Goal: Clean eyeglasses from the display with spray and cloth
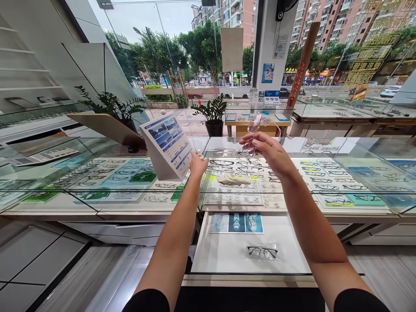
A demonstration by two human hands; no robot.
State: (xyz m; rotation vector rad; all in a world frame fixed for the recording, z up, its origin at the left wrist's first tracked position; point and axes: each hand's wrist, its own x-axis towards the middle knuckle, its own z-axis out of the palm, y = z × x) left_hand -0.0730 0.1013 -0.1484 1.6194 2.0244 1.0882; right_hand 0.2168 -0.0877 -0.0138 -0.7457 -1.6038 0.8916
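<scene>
Raised over the glass counter, my right hand (268,149) pinches a pair of clear-framed eyeglasses (255,123), with the lenses upright and a thin temple reaching right. My left hand (197,164) is at the right edge of a standing desk calendar or info card (172,145). Its fingers are curled around something small and pale that I cannot make out. Between the hands, a crumpled beige cloth (234,180) lies on the glass top. Below, in a pulled-out white drawer (224,255), dark-rimmed glasses (262,252) lie in a clear plastic bag.
Rows of eyeglass frames (325,177) lie under the glass countertop (182,190). A picture strip (236,223) is at the drawer's back. Potted plants (214,125) stand behind the counter, before large windows. A slanted wooden board (108,130) is at left.
</scene>
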